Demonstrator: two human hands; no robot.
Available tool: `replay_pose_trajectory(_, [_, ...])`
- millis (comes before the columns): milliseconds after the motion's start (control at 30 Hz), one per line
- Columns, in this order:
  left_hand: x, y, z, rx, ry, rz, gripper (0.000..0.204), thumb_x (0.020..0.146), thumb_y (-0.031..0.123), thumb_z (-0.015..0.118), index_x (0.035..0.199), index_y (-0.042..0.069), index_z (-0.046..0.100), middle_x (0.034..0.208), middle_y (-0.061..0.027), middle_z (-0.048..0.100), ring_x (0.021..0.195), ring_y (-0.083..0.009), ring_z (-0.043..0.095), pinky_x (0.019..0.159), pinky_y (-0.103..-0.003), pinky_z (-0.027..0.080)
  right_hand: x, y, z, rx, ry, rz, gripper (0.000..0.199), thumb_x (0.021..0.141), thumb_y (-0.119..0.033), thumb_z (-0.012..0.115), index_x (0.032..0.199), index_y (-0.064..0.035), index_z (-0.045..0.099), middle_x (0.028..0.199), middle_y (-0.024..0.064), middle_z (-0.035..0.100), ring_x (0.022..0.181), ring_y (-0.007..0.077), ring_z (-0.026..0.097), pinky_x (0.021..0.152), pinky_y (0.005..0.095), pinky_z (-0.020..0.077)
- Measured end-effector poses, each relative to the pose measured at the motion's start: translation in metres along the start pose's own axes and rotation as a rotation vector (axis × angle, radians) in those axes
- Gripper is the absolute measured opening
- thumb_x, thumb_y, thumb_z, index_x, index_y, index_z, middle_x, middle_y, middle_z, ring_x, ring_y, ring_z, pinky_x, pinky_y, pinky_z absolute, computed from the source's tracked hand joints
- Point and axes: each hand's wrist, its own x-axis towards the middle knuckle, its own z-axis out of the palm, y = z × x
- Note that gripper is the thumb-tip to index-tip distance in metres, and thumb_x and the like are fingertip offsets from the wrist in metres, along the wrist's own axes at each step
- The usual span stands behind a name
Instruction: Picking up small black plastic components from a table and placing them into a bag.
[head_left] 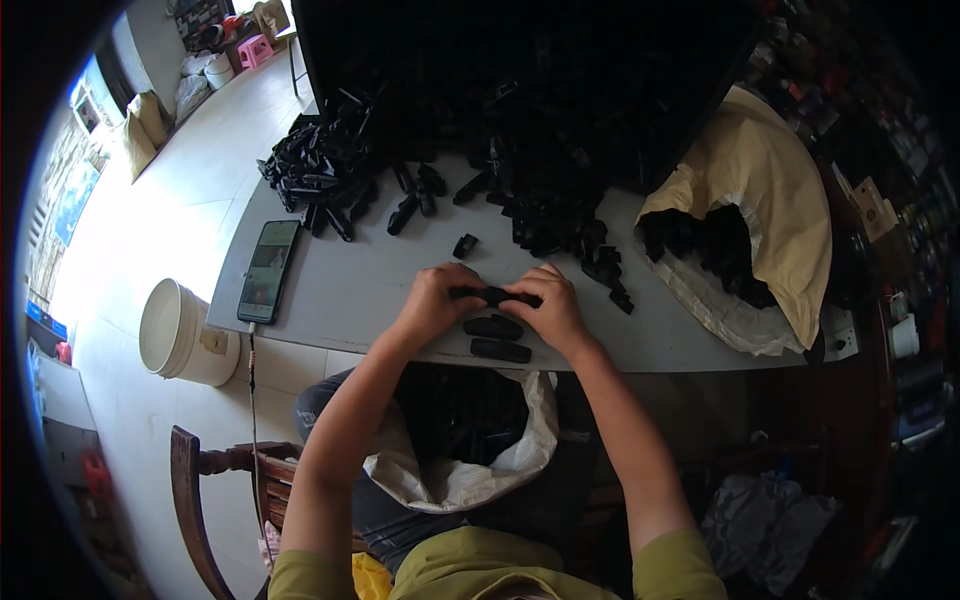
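The left hand [437, 297] and right hand [548, 305] pinch opposite ends of a slim black plastic-looking bar [491, 296] over the grey tabletop [350, 290]; its long axis runs left to right between them, neither nearer; two rounded black oblong pieces [500, 350] lie bodyward, roughly parallel.

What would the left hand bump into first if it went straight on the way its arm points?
Beyond the long black piece it grips, the left hand would probably meet the small black plastic-looking piece on the grey tabletop, though depth is unclear.
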Motion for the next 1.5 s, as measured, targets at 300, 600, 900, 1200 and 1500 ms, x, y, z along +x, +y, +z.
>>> replay_pose_trajectory(300, [-0.041,0.019,-0.025,0.040,-0.250,0.201,0.018,0.073,0.009,0.075,0.090,0.005,0.070,0.098,-0.0091,0.067,0.096,-0.0248,0.062,0.085,-0.037,0.049,-0.037,-0.014,-0.028,-0.028,-0.040,-0.073,0.053,0.072,-0.005,0.074,0.123,-0.0058,0.060,0.120,0.0087,0.053,0.110,0.0243,0.054,0.092,0.0335,0.0461])
replay_pose_trajectory(600, [0.042,-0.033,-0.063,0.695,0.469,-0.124,0.015,0.080,0.007,0.061,0.094,0.007,0.058,0.102,-0.0131,0.058,0.091,-0.0336,0.056,0.080,-0.041,0.045,-0.044,-0.019,-0.028,-0.210,0.128,0.109,0.039,0.079,-0.010,0.071,0.116,-0.0050,0.062,0.110,0.0078,0.056,0.087,0.0196,0.057,0.070,0.0303,0.0479])
replay_pose_trajectory(900, [-0.040,-0.005,-0.041,0.310,0.099,0.253,0.016,0.077,0.001,0.063,0.092,0.005,0.059,0.098,-0.0130,0.054,0.089,-0.0332,0.057,0.080,-0.036,0.047,-0.033,-0.029,-0.012,-0.327,0.069,0.077,0.030,0.080,-0.002,0.065,0.109,-0.0031,0.061,0.095,0.0125,0.059,0.079,0.0282,0.063,0.068,0.0352,0.0516])
replay_pose_trajectory(1200, [-0.049,0.011,-0.024,-0.060,-0.089,0.077,0.029,0.069,-0.002,0.074,0.095,0.001,0.062,0.107,-0.0100,0.058,0.094,-0.0239,0.062,0.079,-0.031,0.052,-0.020,-0.049,0.017,0.217,-0.033,0.068,0.027,0.074,0.004,0.068,0.101,0.0012,0.065,0.095,0.0066,0.061,0.071,0.0121,0.060,0.064,0.0232,0.0488])
replay_pose_trajectory(1500, [-0.040,0.007,-0.029,-0.098,-0.131,0.089,0.020,0.066,-0.004,0.075,0.083,-0.001,0.066,0.101,-0.0103,0.064,0.091,-0.0243,0.063,0.079,-0.031,0.051,-0.019,-0.047,-0.003,0.032,-0.223,0.031,0.026,0.068,0.004,0.076,0.092,0.0025,0.067,0.090,0.0069,0.063,0.069,0.0129,0.060,0.062,0.0253,0.0501])
